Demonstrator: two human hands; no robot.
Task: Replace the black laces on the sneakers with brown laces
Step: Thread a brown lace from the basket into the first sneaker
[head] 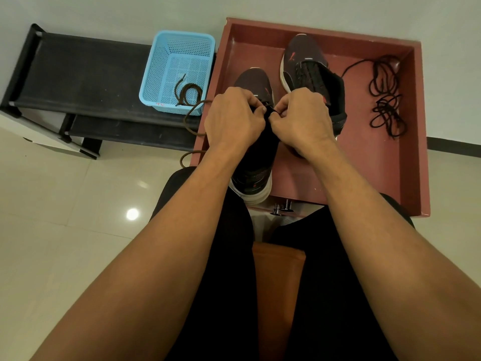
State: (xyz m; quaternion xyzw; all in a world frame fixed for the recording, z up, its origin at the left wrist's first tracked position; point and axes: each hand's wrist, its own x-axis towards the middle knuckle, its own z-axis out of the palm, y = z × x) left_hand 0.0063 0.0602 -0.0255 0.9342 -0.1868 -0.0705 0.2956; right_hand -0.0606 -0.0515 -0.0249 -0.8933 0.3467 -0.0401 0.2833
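Two sneakers, one basket.

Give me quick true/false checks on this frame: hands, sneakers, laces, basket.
1. The left hand and right hand both pinch the trailing lace at the near sneaker. True.
2. The blue basket is empty. False: a spare brown lace lies in it.
3. The loose black laces lie in the tray, right of both sneakers. True.
4. The far sneaker lies outside the tray. False: it stands inside it.
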